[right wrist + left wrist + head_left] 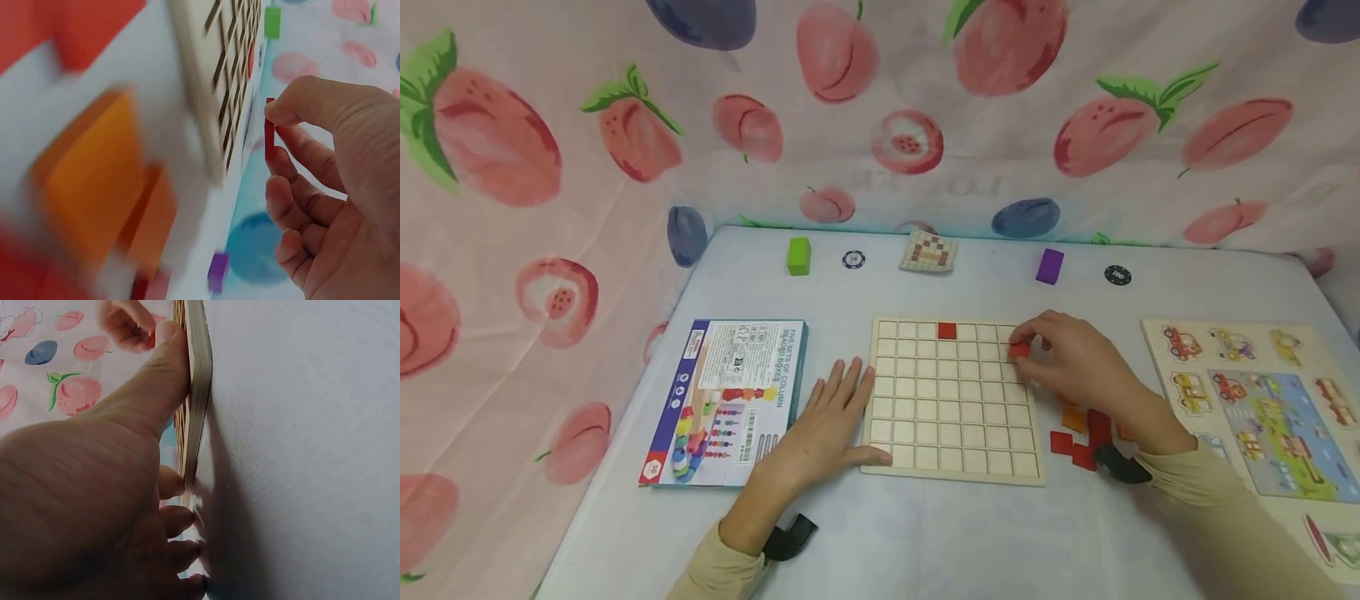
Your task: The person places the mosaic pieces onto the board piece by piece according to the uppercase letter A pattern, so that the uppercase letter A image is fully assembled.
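A: Head view first. Surface?
B: Pale grey-blue table [880,542], fruit-print cloth [512,208] hung on three sides as backdrop. Wooden grid board [951,400] lies mid-table, one red tile [947,331] already seated in its top row.
A: Hands?
B: Left hand [827,425] flat, fingers straight, pressing on the board's left edge. Right hand [1075,354] pinches a small red square [1018,350] over the board's upper right corner.
A: Other stuff?
B: Toy box [726,400] left of the board, loose red and orange tiles [1078,437] just right of it, vehicle puzzle [1255,408] far right. Along the back: green block [799,255], purple block [1049,266], two chips, a pattern card [929,251].
A: Left wrist view?
B: Thumb [169,369] lies against the board's side edge [199,394], the other fingertips touch the table by the board. Nothing gripped.
A: Right wrist view?
B: Thumb and forefinger [294,106] hold the red square [269,128] on edge, close to the board face [212,81], gap or contact unclear. Orange tiles [94,181] blurred in front.
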The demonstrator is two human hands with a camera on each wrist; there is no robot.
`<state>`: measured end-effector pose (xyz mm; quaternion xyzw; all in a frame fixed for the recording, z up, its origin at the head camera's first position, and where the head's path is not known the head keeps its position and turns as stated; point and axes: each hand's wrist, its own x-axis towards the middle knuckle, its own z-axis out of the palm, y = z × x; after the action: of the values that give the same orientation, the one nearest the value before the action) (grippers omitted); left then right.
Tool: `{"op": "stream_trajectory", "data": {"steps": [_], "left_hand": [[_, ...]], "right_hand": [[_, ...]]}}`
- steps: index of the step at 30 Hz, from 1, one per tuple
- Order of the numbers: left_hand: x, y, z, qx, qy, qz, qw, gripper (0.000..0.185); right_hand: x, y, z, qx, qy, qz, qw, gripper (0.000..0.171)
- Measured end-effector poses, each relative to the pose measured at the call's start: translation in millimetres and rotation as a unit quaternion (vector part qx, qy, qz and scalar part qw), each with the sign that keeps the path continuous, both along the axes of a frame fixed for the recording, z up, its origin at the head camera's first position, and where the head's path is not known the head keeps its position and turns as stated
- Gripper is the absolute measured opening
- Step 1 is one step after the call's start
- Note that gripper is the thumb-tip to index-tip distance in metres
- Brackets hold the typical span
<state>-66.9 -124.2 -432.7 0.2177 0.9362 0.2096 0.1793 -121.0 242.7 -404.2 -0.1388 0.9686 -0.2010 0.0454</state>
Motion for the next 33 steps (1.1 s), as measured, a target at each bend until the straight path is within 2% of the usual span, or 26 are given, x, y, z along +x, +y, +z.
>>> {"op": "stream_trajectory", "data": {"steps": [9, 19, 26, 33], "left_hand": [[4.3, -1, -0.3, 0.007, 0.003, -0.001, 1.0, 0.117], [2.9, -1, 4.1, 0.006, 0.009, -0.001, 0.9999, 0.116], [1.4, 0, 0.3, 0.008, 0.003, 0.001, 1.0, 0.116], [0.0, -1, -0.3, -0.006, 0.005, 0.0, 1.0, 0.116]], "right_hand": [[-17.3, -40, -9.1, -0.016, 0.008, 0.064, 0.998, 0.017], [-24.5, -47, -12.0, -0.016, 0.015, 0.089, 0.996, 0.019], [-18.5, -33, -12.3, 0.002, 0.024, 0.124, 0.992, 0.023], [4.4, 16, -7.3, 0.013, -0.006, 0.067, 0.998, 0.028]]}}
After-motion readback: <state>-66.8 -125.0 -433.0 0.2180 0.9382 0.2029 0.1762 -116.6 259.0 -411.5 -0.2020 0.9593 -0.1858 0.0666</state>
